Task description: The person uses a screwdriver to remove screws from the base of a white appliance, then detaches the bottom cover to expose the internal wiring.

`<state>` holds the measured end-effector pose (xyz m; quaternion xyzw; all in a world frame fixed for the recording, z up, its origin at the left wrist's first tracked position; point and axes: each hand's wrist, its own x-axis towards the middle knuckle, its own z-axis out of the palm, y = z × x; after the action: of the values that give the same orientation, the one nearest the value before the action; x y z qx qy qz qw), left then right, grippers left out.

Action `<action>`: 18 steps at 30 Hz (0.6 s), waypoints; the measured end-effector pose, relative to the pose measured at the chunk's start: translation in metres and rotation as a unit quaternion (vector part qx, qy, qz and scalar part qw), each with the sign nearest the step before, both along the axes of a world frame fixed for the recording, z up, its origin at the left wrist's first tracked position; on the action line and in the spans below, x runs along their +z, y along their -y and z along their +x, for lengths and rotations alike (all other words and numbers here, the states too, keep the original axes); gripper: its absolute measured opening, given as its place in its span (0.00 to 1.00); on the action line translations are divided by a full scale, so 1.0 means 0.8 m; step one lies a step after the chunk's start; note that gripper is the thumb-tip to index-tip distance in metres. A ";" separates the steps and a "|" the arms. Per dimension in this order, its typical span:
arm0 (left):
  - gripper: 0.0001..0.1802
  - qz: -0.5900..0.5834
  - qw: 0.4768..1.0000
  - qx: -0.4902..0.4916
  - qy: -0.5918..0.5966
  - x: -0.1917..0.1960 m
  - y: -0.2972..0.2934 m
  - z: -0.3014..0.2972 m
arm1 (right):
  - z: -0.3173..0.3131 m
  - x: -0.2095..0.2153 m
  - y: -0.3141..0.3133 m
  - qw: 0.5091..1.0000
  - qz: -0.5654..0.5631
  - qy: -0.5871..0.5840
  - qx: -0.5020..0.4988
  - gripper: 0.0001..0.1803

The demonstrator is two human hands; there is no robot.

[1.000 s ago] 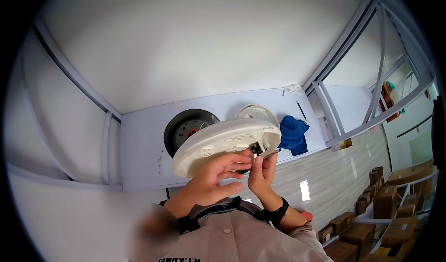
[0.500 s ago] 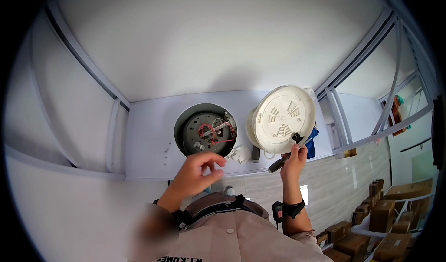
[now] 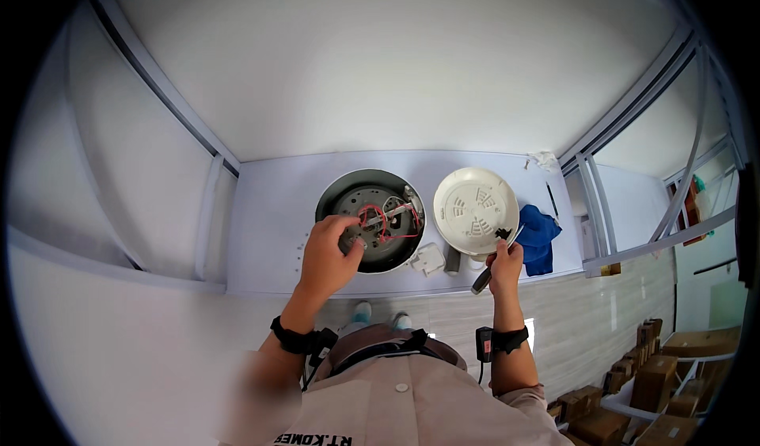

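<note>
A dark grey round appliance housing (image 3: 324, 195) stands on the table, with red wires (image 3: 385, 223) and metal parts inside it. My left hand (image 3: 328, 248) is at its near left rim, thumb and fingers apart and nothing seen between them. My right hand (image 3: 507, 268) is closed round a screwdriver (image 3: 480, 281) with a grey handle. By its fingertips, a small black part (image 3: 503, 233) shows in front of the cream round base cover (image 3: 463, 190); whether the fingers grip that part I cannot tell. The cover has vent slots and lies right of the housing.
A white plastic part (image 3: 428, 260) and another grey handle (image 3: 452, 261) lie between housing and cover. Right of the cover are a blue cloth (image 3: 538, 240), a thin dark tool (image 3: 552, 198) and crumpled plastic (image 3: 544, 159). Several small screws (image 3: 300, 246) lie left of the housing.
The cream cover has gone from tilted up to lower and flatter, and the blue cloth shows more. My left hand has moved forward to the housing's rim.
</note>
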<state>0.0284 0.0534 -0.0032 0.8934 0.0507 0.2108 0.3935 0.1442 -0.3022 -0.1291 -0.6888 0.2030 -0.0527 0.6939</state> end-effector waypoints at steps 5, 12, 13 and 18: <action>0.16 0.069 0.996 -0.039 -0.031 -0.005 0.014 0.010 | 0.004 -0.013 -0.001 1.000 -0.004 -0.020 0.010 0.13; 0.20 0.032 0.996 -0.049 -0.066 -0.018 0.027 0.038 | 0.004 -0.022 0.001 0.995 -0.091 -0.027 0.038 0.17; 0.22 0.012 0.995 -0.044 -0.083 -0.019 0.028 0.041 | 0.003 -0.023 0.002 0.993 -0.103 -0.029 0.041 0.18; 0.24 -0.041 0.992 -0.025 -0.118 -0.008 0.034 0.055 | -0.003 -0.030 0.010 0.991 -0.109 -0.048 0.058 0.18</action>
<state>0.0727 0.0260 -0.0096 0.8961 0.0829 0.0917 0.4264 0.1418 -0.3101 -0.1530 -0.7724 0.1887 -0.0015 0.6065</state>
